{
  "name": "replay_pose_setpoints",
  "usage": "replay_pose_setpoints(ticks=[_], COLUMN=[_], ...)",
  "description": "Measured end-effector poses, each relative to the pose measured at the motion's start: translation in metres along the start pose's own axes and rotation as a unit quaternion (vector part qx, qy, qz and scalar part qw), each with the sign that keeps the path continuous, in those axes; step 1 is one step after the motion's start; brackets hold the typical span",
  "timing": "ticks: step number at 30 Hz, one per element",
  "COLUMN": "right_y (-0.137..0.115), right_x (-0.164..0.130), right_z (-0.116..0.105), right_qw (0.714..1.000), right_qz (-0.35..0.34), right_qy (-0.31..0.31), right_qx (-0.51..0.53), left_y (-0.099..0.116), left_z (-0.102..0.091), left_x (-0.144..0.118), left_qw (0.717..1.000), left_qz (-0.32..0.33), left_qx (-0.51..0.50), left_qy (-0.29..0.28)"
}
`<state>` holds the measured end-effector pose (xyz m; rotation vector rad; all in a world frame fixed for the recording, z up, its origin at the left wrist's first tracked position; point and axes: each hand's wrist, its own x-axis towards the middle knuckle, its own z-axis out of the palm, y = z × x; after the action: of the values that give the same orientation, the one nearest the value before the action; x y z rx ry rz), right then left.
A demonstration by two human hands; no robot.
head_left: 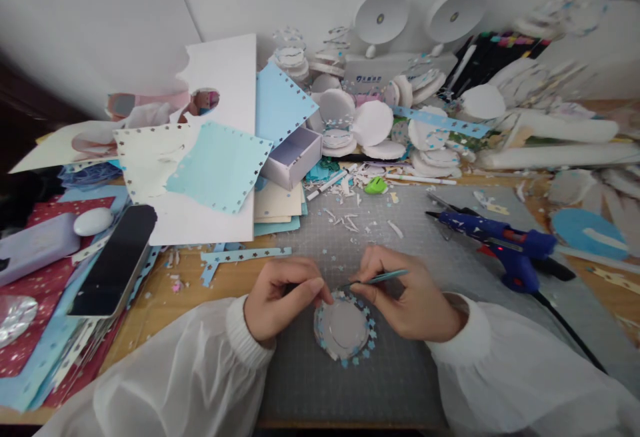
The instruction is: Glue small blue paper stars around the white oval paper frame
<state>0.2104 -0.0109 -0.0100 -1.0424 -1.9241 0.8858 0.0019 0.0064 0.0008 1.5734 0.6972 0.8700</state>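
The right hand (407,304) is pinching tweezers (380,278) whose tip is pointing left toward the star-edged paper disc (345,327), which the left hand (280,297) is pinching at its upper rim.

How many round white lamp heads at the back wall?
2: left lamp head and right lamp head, side by side above the white base. Clutter could hide others.

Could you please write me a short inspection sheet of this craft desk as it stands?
Surface: grey cutting mat on a wooden desk, strewn with paper scraps.
Job's things: round disc edged with blue stars; tweezers.
Clutter: paper sheets, open box, white discs, phone.
Hands: left hand pinches the disc's edge; right hand holds the tweezers.
Cables: black cord from the blue glue gun.
Surroundings: white wall, two round lamps.
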Motion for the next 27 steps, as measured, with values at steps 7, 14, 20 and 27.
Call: replay_pose_setpoints(ticks=[7, 14, 20, 27], right_y=[-0.0023, -0.0019, -0.0008, 0.0006], right_x=[-0.0007, 0.0008, 0.0014, 0.0023], right_z=[0.0004, -0.0062, -0.0055, -0.0062], right_qw=[0.994, 0.998, 0.999, 0.994], right_qz=[-0.067, -0.032, -0.052, -0.093], right_qy=[0.086, 0.045, -0.005, -0.059], right_qx=[0.029, 0.025, -0.003, 0.000], left_y=[-0.0014, -0.0016, 0.0002, 0.0001], left_z=[-0.0005, 0.0007, 0.0024, 0.0044], left_x=[-0.0023, -0.0015, 0.0001, 0.0003], left_qw=[1.000, 0.999, 0.998, 0.992], left_qz=[-0.007, -0.006, 0.024, 0.072], left_qx=[-0.010, 0.001, 0.051, 0.080], left_qy=[0.018, 0.045, -0.023, -0.064])
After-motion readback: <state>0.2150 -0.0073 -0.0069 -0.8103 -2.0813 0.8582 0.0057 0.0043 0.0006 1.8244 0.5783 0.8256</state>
